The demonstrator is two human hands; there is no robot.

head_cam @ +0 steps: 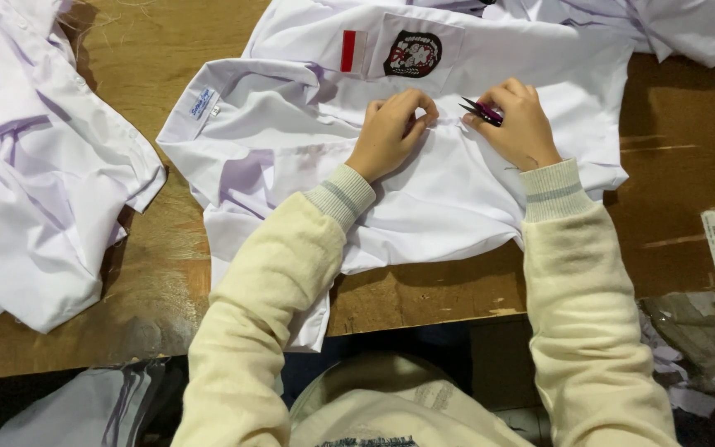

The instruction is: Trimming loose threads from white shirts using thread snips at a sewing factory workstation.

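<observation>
Brown wooden tabletop [159, 58], scuffed, carrying a white shirt [457, 190] spread flat at centre, badge [412, 54] and red-white patch [352, 50] near its pocket. Left hand [391, 132] pinching a fold of the shirt's cloth. Right hand [519, 124] clasping small thread snips [480, 110], blades just beside the pinched fold. More white shirts [35, 165] heaped far left.

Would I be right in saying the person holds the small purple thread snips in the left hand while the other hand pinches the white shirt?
Not quite: the head view shows the thread snips in the right hand, while the left hand pinches the white shirt.
</observation>
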